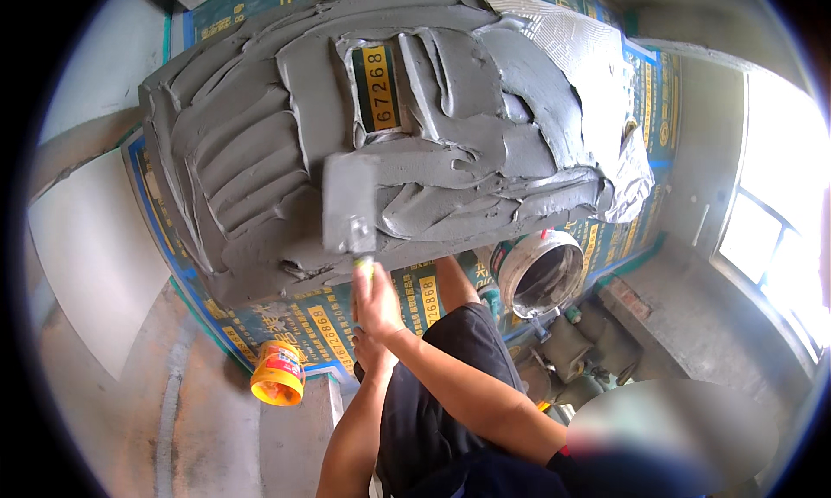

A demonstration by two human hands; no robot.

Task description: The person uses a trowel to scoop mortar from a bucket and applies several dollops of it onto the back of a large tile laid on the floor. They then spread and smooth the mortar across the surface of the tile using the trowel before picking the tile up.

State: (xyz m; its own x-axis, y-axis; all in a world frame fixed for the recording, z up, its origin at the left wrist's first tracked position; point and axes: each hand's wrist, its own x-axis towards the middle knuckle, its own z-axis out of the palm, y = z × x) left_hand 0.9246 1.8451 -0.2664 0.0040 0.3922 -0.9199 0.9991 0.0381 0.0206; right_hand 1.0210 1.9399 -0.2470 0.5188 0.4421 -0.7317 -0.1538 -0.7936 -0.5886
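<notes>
My right hand [378, 306] is closed around the yellow-green handle of a wide-bladed scraper [350, 199]. Its blade, smeared by motion, lies over the near edge of a large slab coated in wet grey mortar [251, 143]. Just below and against the right hand, my left hand [372, 353] has its fingers curled; the right hand and wrist partly cover it, and what it grips is hidden. Ridges and thick strokes mark the mortar. Near its middle, a rectangular gap [377, 87] shows a dark green and yellow printed surface. The slab's far right corner [563, 31] is bare, with a pale textured face.
A mortar-stained bucket [545, 277] lies or tilts beneath the slab's right side. An orange tub [278, 374] stands at the lower left. Printed green protective sheeting [325, 325] covers the floor. Crumpled silvery film [630, 182] hangs at the right edge; sacks [567, 346] lie beyond the bucket.
</notes>
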